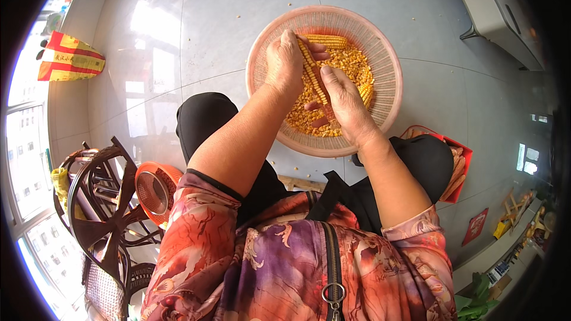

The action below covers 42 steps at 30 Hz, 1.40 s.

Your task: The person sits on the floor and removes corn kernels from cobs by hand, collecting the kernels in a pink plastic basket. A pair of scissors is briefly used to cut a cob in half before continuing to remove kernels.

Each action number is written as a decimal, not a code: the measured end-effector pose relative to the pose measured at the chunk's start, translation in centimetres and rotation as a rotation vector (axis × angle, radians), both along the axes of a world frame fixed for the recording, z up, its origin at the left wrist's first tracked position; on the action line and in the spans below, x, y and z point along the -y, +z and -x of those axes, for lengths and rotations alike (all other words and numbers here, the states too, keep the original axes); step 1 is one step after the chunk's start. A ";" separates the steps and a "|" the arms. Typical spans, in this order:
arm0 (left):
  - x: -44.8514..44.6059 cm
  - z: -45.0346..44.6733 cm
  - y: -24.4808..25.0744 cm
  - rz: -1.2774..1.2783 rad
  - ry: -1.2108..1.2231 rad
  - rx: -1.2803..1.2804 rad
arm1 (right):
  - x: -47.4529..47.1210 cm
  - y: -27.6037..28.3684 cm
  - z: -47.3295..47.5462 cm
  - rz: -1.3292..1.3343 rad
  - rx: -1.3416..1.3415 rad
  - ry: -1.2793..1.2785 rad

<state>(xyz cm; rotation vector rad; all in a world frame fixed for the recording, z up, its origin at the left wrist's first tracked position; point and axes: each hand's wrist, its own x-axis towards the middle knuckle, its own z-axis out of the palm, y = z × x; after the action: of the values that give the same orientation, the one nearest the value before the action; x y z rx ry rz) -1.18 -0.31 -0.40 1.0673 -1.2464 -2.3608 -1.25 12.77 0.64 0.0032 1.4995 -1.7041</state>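
Between my hands, over a pink plastic basket (386, 78), is a partly stripped corn cob (313, 73) with rows of yellow kernels left along one side. My left hand (285, 62) grips its upper end. My right hand (350, 102) holds the lower end, thumb laid along the bare reddish side. Loose corn kernels (352, 64) cover the basket's bottom. A full ear of corn (328, 41) rests against the far inner wall, and another ear (366, 93) shows partly behind my right hand.
An orange plastic basket (145, 169) and a dark wooden chair (118, 218) stand to my left. By my right knee is a red box (466, 160) of stripped cobs (456, 174). Stray kernels dot the grey tiled floor (223, 44). A yellow and red bag (71, 58) leans near the window.
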 end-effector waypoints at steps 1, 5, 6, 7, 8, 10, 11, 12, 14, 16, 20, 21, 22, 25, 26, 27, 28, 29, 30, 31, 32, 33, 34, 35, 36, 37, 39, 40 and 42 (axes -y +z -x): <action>0.1 -0.1 -0.1 0.014 -0.005 -0.015 | -0.1 -0.1 0.0 -0.048 -0.043 0.013; 0.1 -0.1 -0.2 -0.022 -0.018 -0.079 | -1.3 -0.9 0.8 -0.007 0.041 0.151; -0.1 0.0 0.0 -0.053 -0.024 -0.096 | -1.0 -0.6 0.6 -0.038 0.074 0.089; -0.2 0.1 0.1 -0.111 -0.011 -0.126 | -0.9 -0.5 0.7 -0.021 0.108 0.060; -0.5 0.1 0.2 -0.169 0.001 -0.155 | -0.8 -0.5 0.8 -0.003 0.142 0.030; -0.7 -0.3 0.0 -0.166 -0.025 -0.194 | -0.5 -0.4 0.9 0.033 0.190 -0.022; -0.6 -0.3 -0.3 -0.166 -0.067 -0.173 | -0.4 -0.3 0.9 0.037 0.176 -0.032; -0.6 -0.4 -0.5 -0.165 -0.107 -0.145 | -0.2 -0.4 0.9 0.039 0.168 -0.043; -1.0 -0.4 -0.8 -0.142 -0.162 -0.112 | 0.0 -0.3 1.0 -0.005 0.191 -0.033; -1.9 -0.7 0.2 -0.010 -0.150 -0.051 | 0.0 -0.7 0.7 0.018 0.114 0.005; -2.2 -0.9 -0.8 0.168 -0.171 -0.053 | 0.0 -0.8 0.2 0.071 0.016 -0.018; -2.3 -0.9 -0.9 0.218 -0.192 -0.066 | 0.3 -1.1 0.0 0.081 -0.030 -0.064; -2.7 -0.8 -0.6 0.173 -0.150 -0.067 | 0.5 -1.5 -0.3 0.090 -0.076 -0.109; -2.6 -0.8 -1.0 0.205 -0.150 -0.047 | 0.7 -1.1 -0.4 0.117 -0.046 -0.164; -2.5 -0.9 -1.1 0.237 -0.155 -0.044 | 0.8 -1.1 -0.5 0.135 -0.018 -0.171; -2.4 -0.8 -1.3 0.265 -0.158 -0.047 | 0.8 -1.0 -0.4 0.150 0.007 -0.178; -2.4 -0.8 -1.4 0.292 -0.160 -0.049 | 0.5 -0.7 -0.2 0.143 0.068 -0.139; -2.3 -0.9 -1.4 0.364 -0.162 -0.025 | 0.4 -0.4 -0.1 0.134 0.106 -0.122; -2.3 -1.0 -1.4 0.435 -0.162 -0.003 | 0.2 0.0 0.0 0.125 0.142 -0.102; -2.3 -1.1 -1.4 0.505 -0.160 0.019 | 0.1 0.2 0.0 0.113 0.155 -0.105; -2.1 -1.0 -1.8 0.474 -0.159 0.005 | 0.0 0.3 0.1 0.101 0.185 -0.089; -1.9 -1.0 -2.3 0.441 -0.156 -0.009 | -0.1 0.4 0.2 0.088 0.215 -0.072; -1.8 -1.1 -2.7 0.407 -0.152 -0.023 | -0.4 0.3 0.4 0.074 0.262 -0.038; -1.7 -1.1 -3.0 0.448 -0.119 -0.014 | -0.5 0.2 0.5 0.061 0.308 -0.002; -2.0 -1.0 -3.1 0.485 -0.085 -0.006 | -0.6 0.2 0.6 0.077 0.303 -0.003; -2.2 -0.9 -3.1 0.522 -0.051 0.002 | -0.6 0.2 0.6 0.093 0.297 -0.003; -2.0 -1.2 -1.8 0.290 -0.090 -0.070 | -0.6 -0.1 0.7 0.107 0.274 0.001; -2.0 -1.2 -0.9 0.174 -0.112 -0.103 | -0.4 -0.4 0.8 0.106 0.257 0.004; -2.2 -1.0 0.1 -0.023 -0.082 -0.166 | -0.3 -0.3 0.8 0.099 0.266 -0.023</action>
<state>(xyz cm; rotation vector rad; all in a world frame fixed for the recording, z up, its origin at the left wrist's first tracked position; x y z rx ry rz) -0.19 1.87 -0.35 0.8216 -1.2283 -2.4725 -2.00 13.05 0.37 0.1881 1.2230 -1.7191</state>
